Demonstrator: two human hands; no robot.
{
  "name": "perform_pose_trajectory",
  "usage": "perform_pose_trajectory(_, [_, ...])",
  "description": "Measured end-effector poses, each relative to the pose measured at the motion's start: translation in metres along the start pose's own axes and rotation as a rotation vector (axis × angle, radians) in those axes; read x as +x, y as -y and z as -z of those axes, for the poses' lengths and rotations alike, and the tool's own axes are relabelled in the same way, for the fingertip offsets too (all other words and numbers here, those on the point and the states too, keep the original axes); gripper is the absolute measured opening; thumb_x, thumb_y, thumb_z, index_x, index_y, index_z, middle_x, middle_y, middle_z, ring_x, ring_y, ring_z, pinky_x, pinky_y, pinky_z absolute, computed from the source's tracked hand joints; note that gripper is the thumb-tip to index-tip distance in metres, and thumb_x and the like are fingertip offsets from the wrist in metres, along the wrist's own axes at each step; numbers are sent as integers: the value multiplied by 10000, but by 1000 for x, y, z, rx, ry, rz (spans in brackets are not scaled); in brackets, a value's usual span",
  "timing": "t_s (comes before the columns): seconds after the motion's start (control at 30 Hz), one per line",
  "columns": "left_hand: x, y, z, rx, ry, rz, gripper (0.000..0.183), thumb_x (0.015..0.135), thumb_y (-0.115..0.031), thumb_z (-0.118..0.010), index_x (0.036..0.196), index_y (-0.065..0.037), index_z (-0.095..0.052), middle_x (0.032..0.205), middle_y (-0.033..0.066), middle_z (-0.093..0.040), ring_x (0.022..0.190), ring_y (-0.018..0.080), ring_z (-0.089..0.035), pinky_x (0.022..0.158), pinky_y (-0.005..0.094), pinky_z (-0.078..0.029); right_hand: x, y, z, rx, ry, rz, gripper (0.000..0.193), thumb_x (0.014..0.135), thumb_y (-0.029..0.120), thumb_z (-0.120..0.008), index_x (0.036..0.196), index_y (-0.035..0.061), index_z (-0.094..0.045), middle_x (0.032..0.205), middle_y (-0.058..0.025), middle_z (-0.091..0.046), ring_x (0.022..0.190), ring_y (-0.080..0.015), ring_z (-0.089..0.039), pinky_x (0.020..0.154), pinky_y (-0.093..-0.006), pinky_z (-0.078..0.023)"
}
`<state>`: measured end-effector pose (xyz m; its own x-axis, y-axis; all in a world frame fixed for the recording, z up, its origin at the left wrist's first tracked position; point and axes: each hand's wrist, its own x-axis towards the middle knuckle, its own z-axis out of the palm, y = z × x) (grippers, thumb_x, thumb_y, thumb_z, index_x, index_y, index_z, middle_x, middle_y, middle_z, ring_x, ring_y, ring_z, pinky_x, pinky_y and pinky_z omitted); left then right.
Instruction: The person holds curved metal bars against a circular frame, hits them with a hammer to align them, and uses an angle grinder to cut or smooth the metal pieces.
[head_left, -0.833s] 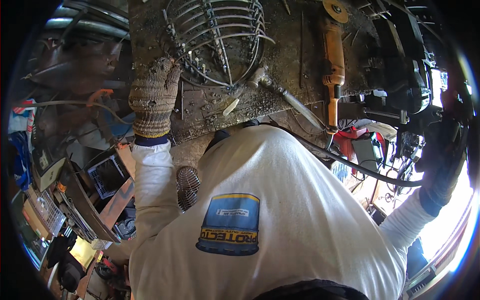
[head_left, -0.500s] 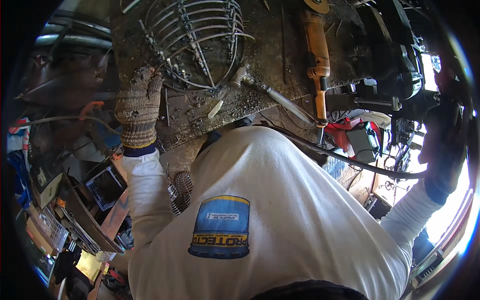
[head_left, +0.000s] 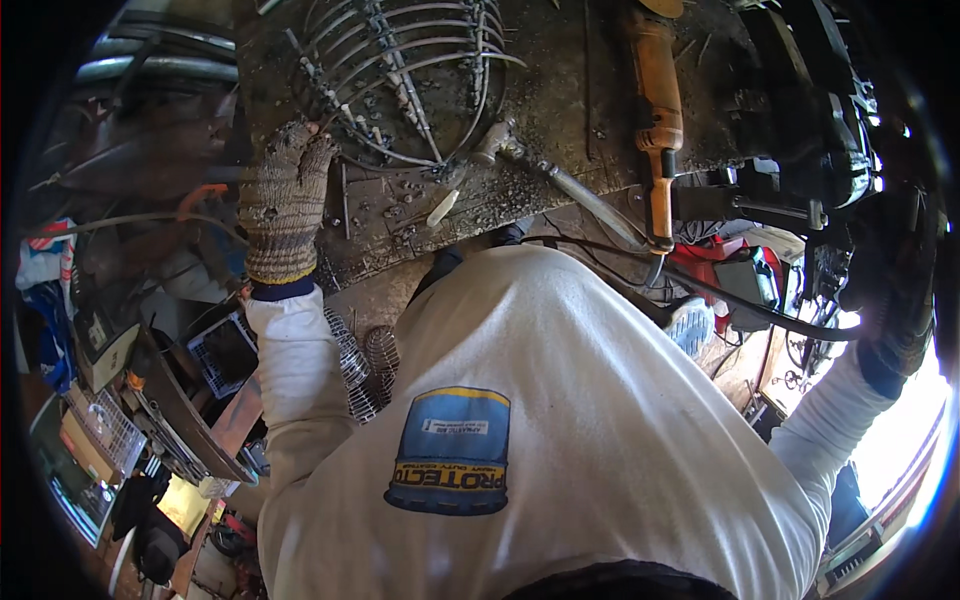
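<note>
Resting on one wire frame [head_left: 400, 75], one gloved left hand [head_left: 283, 200]; one orange grinder [head_left: 655, 110] nearby.

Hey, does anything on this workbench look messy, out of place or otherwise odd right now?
The workbench is littered with dark grit and small metal scraps, thickest beside the wire frame under the gloved left hand. The orange power tool lies with its handle end hanging over the near edge, its cable drooping below. Nothing looks broken.
</note>
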<state>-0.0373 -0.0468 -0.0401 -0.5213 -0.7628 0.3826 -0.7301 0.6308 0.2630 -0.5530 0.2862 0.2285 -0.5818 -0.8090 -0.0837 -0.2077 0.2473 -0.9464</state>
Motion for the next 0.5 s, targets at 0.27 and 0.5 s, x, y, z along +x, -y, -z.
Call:
perform_pose_trajectory(0.27, [-1, -11, 4, 58, -53, 27, 208, 863, -300, -721, 1032, -178, -717, 1001, 60, -728, 889, 300, -693, 770, 407, -559, 21, -4, -6, 26, 68, -10, 521, 1012, 303, -460, 1451, 26, -423, 1374, -159, -556, 1132, -245, -611, 926, -355, -507])
perform_pose_trajectory(0.5, [-3, -9, 2, 3, -61, 35, 219, 869, -220, -733, 1068, -137, -694, 1045, 78, -717, 944, 270, -696, 834, 392, -552, 40, -3, -15, 42, 128, -16, 528, 1006, 306, -471, 1451, 25, -424, 1371, -159, -557, 1133, -251, -611, 928, -365, -506])
